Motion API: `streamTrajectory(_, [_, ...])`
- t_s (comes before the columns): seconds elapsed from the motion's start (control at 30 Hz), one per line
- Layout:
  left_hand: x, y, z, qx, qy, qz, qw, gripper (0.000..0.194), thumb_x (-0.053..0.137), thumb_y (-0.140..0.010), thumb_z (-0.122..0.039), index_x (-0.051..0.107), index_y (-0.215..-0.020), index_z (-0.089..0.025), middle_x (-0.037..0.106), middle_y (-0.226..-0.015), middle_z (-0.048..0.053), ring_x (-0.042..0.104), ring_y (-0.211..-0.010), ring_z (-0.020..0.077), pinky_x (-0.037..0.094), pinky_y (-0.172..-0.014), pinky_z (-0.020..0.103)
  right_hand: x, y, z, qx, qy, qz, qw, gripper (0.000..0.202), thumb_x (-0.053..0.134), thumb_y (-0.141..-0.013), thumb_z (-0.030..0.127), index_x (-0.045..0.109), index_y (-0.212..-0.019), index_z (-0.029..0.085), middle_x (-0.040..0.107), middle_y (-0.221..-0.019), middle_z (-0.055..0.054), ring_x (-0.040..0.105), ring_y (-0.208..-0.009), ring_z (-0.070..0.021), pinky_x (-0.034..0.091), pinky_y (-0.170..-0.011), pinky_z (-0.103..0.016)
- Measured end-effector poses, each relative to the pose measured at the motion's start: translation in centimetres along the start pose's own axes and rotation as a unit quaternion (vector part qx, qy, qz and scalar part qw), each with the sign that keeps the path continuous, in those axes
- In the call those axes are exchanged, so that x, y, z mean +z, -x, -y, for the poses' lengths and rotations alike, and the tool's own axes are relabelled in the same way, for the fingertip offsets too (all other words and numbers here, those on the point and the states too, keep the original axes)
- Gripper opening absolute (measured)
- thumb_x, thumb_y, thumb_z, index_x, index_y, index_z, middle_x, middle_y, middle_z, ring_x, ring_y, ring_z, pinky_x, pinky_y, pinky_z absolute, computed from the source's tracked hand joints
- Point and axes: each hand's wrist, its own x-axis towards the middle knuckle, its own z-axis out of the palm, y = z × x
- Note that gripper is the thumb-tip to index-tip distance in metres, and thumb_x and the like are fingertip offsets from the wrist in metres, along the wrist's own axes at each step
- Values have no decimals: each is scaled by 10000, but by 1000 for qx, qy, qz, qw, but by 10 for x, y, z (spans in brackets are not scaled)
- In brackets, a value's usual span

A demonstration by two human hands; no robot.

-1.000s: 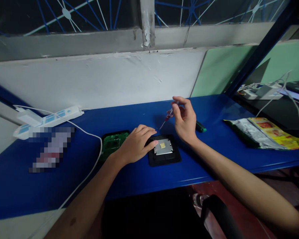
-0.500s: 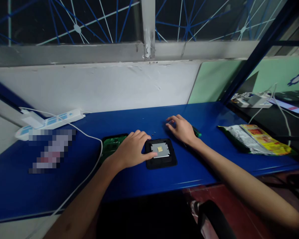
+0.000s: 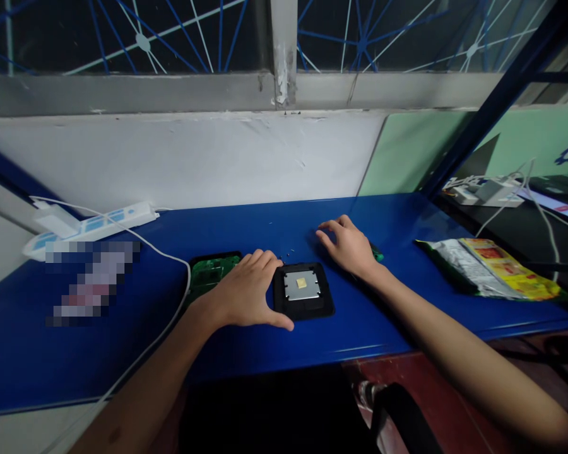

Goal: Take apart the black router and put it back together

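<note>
Lower centre of the frame, the left hand (image 3: pixel 246 291) lies spread and flat, fingers apart, bracing the left edge of the square black casing with a silver metal plate (image 3: pixel 303 290) on the blue metal worktable (image 3: pixel 383 315). Partly under that hand lies a green circuit board (image 3: pixel 208 272). Farther back, the right hand (image 3: pixel 349 244) rests open beside a green-tipped tool (image 3: pixel 377 254), gripping nothing. This looks like steadying between steps; any next move calls for a firm hold on the casing

One head cam, looks fwd and down, close over blue table (image 3: pixel 407 315).
</note>
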Motion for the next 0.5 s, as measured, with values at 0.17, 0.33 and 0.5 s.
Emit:
streamTrajectory(0.17, [2,0,1,18,0,-9,1000,974,728,-537,-842,566,-1202,-149,564,-1131,134,522,-1061,349,456,-964,511,-14,6,8,-173,-125,59,975,342,505,-969,515,686,-1036,232,613,-1017,-72,632,-926,-227,524,-866,-412])
streamTrajectory(0.33, [4,1,3,21,13,-20,999,907,745,-547,-809,563,-1164,-169,553,-1109,119,510,-1042,342,469,-929,496,-22,15,15,-284,-128,174,934,509,659,-817,650,678,-1060,202,573,-1041,-90,579,-988,-252,506,-905,-448])
streamTrajectory(0.5, [1,2,2,8,19,-2,1000,888,772,-544,-787,541,-1133,-164,532,-1102,112,492,-1040,331,467,-938,494,-23,20,16,-299,-95,217,924,706,750,-662,720,625,-1108,187,528,-1067,-95,551,-982,-274,488,-917,-496])
